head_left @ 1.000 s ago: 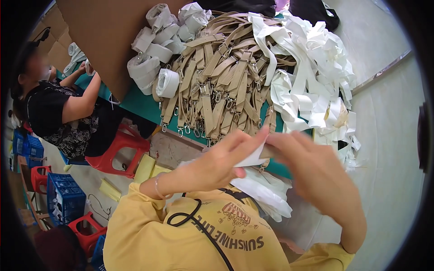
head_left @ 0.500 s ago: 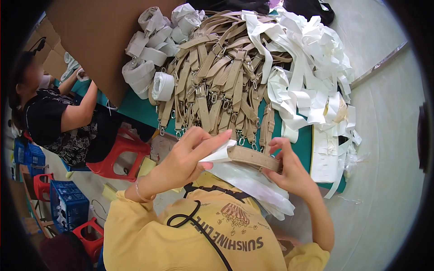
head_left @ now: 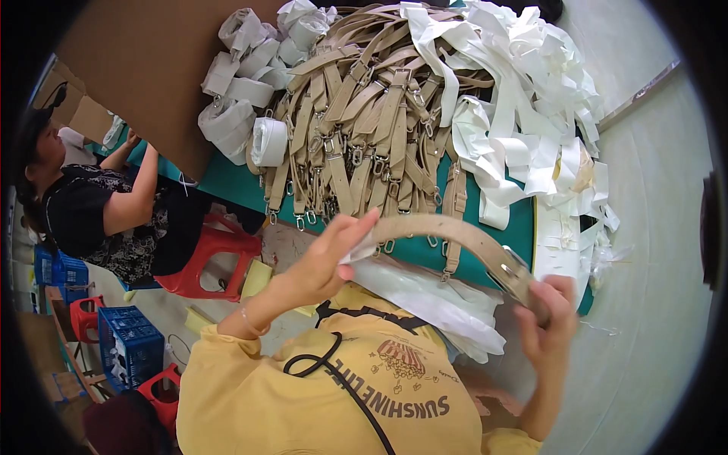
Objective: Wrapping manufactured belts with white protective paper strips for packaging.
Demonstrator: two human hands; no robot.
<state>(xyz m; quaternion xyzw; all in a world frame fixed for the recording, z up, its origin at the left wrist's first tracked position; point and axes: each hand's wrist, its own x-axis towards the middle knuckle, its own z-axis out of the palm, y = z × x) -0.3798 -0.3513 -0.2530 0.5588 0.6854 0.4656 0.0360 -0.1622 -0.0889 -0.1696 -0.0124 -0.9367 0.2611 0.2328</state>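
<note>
A beige strap (head_left: 447, 229) with a metal buckle arches between my hands over the table's near edge. My left hand (head_left: 322, 262) is closed on its left end, together with a piece of white paper (head_left: 359, 252) under the fingers. At the strap's other end, past the buckle, my right hand (head_left: 552, 315) grips it; that end is partly hidden by the fingers. Just beyond lies a big pile of similar beige straps (head_left: 371, 136) with metal clasps, several hanging over the front edge.
Rolled straps wrapped in white paper (head_left: 227, 121) stand left of the pile, on the green table (head_left: 235, 182). Loose white paper strips (head_left: 523, 114) heap up at the right. White plastic sheeting (head_left: 432, 296) lies by my lap. A co-worker (head_left: 98, 205) sits at the left on a red stool (head_left: 205, 262).
My right hand has moved right and toward me, drawing the strap out from a folded loop into a long arch. The left hand keeps its hold on the paper end.
</note>
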